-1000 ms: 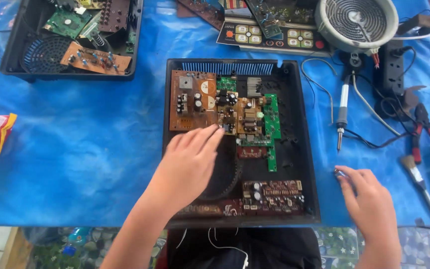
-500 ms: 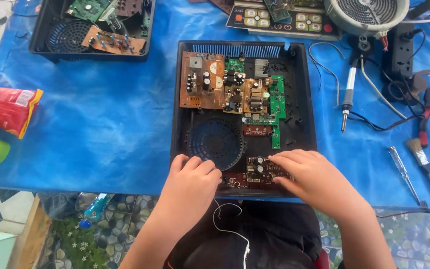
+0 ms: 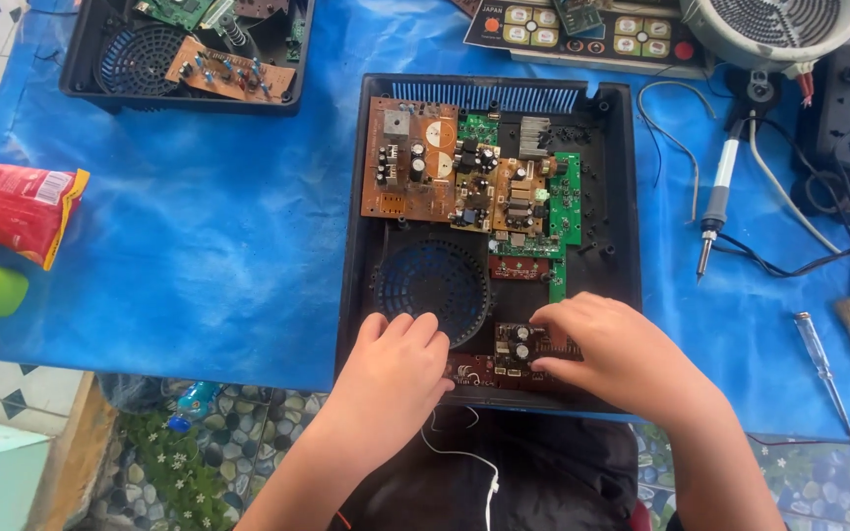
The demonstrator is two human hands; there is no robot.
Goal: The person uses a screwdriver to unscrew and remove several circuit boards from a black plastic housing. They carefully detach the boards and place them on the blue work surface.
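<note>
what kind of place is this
Likely an informal electronics repair bench: an opened black appliance casing with bare circuit boards lies on a blue tarp, with a soldering iron and a screwdriver beside it.

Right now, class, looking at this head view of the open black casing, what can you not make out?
- Near part of the small circuit board: hidden under the right hand.
- Front rim of the black casing: covered by the left hand and the right hand.
- Round coil unit: cut off by the top edge.
- Second casing: cut off by the top edge.
- Board components: too small to identify.
</note>
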